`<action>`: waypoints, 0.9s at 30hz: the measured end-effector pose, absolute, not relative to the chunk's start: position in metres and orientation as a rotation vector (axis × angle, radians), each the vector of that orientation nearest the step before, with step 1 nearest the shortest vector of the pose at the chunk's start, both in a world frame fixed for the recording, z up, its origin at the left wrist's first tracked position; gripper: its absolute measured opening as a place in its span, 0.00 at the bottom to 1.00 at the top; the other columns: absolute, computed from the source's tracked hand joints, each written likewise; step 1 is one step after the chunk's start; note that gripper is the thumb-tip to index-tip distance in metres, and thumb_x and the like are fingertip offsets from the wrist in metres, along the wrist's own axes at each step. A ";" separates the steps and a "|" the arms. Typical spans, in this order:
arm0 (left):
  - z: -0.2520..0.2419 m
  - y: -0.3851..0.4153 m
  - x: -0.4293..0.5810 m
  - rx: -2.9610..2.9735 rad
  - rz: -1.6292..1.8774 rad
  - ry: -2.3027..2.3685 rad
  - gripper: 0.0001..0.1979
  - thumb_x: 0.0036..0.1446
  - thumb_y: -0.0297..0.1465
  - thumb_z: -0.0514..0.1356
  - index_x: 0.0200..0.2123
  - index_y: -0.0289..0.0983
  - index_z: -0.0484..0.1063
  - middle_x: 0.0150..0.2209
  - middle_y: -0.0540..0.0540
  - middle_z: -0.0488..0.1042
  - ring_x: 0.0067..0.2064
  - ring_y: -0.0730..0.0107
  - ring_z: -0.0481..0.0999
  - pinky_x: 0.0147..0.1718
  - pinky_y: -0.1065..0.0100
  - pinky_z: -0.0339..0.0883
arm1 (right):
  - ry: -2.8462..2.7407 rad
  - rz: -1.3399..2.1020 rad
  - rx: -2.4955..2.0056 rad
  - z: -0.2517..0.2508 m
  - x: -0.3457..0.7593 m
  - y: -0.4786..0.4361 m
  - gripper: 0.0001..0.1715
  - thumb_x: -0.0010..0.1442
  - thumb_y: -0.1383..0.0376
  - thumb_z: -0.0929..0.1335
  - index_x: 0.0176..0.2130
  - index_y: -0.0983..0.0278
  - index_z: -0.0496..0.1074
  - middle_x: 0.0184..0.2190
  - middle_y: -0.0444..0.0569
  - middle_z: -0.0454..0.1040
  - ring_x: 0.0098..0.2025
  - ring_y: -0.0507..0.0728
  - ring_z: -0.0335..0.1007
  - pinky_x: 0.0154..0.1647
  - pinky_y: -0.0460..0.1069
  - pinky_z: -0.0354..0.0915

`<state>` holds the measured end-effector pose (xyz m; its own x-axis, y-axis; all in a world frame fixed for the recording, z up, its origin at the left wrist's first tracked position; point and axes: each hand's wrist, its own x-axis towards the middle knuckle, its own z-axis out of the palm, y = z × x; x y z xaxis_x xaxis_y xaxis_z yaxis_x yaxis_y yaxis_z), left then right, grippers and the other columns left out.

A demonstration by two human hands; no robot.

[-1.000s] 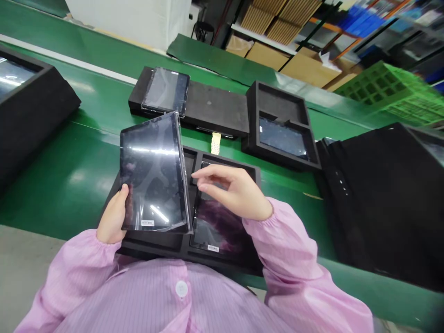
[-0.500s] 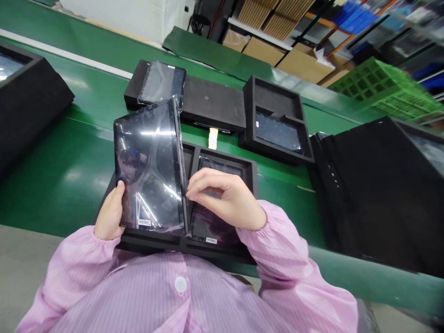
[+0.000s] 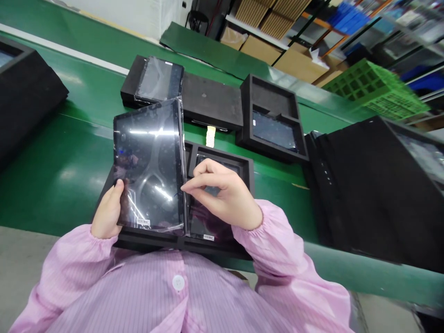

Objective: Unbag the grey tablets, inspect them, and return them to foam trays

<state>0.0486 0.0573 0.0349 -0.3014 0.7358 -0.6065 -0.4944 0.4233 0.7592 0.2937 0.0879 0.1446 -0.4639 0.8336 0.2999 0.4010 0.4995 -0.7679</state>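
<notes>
A green belt (image 3: 69, 152) carries everything. The biggest things on it are a black foam block (image 3: 374, 194) at its right end and another (image 3: 24, 97) at its left end. Along the far edge lie a flat foam tray (image 3: 211, 99), with a film-wrapped screen (image 3: 159, 78) on its left part, and a deeper compartment tray (image 3: 270, 92). Beyond the belt stand a green crate (image 3: 374, 85) and cardboard boxes (image 3: 298, 58). At the near edge sits a two-pocket foam tray (image 3: 222, 159) with a second tablet (image 3: 204, 222) in its right pocket. Above its left pocket the tablet (image 3: 149, 157) is held tilted up, clear of the foam. The left hand (image 3: 106, 215) is closed round its lower left corner, with the thumb on the glass. The right hand (image 3: 225, 194) has thumb and forefinger pinched together on the tablet's right edge, where the clear film (image 3: 180, 138) stands loose, and its other fingers are curled. The likely risk is a slip: one corner grip and a fingertip pinch on slick film could let the tablet drop onto the second tablet below or twist, and the thumb may smear the glass. A small white label (image 3: 143, 222) sits near the held tablet's bottom edge and another (image 3: 208, 237) on the second tablet, but the print on both is too small to read. No brand shows.
</notes>
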 end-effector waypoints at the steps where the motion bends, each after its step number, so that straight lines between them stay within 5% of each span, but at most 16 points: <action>1: 0.035 0.057 0.049 0.230 1.227 1.421 0.21 0.44 0.46 0.72 0.35 0.39 0.77 0.25 0.53 0.77 0.24 0.73 0.74 0.19 0.76 0.66 | -2.063 0.813 -1.006 0.144 0.293 0.088 0.09 0.60 0.73 0.70 0.35 0.60 0.80 0.30 0.43 0.65 0.32 0.50 0.66 0.33 0.47 0.67; 9: 0.037 0.057 0.050 0.200 1.244 1.434 0.16 0.47 0.43 0.72 0.34 0.40 0.77 0.26 0.53 0.77 0.27 0.74 0.76 0.21 0.77 0.67 | -1.968 0.804 -1.007 0.140 0.291 0.087 0.10 0.58 0.73 0.72 0.41 0.64 0.79 0.31 0.44 0.68 0.28 0.48 0.63 0.32 0.46 0.68; 16: 0.038 0.057 0.050 0.222 1.230 1.434 0.19 0.46 0.46 0.72 0.35 0.40 0.76 0.25 0.52 0.75 0.23 0.73 0.73 0.19 0.75 0.65 | -1.988 0.763 -1.107 0.142 0.290 0.083 0.03 0.59 0.70 0.72 0.35 0.63 0.77 0.30 0.45 0.72 0.28 0.49 0.65 0.31 0.47 0.68; 22: 0.047 0.056 0.053 0.284 1.240 1.459 0.20 0.47 0.48 0.70 0.33 0.38 0.73 0.19 0.54 0.67 0.18 0.77 0.63 0.14 0.74 0.54 | -1.943 0.801 -1.243 0.142 0.288 0.077 0.03 0.59 0.69 0.72 0.31 0.64 0.77 0.27 0.45 0.72 0.25 0.49 0.64 0.29 0.47 0.65; 27: 0.049 0.053 0.055 0.362 1.331 1.460 0.23 0.43 0.49 0.71 0.30 0.37 0.70 0.18 0.56 0.64 0.18 0.78 0.61 0.16 0.75 0.54 | -1.927 0.862 -1.368 0.143 0.289 0.074 0.05 0.58 0.67 0.72 0.30 0.63 0.77 0.27 0.44 0.72 0.24 0.48 0.64 0.28 0.47 0.63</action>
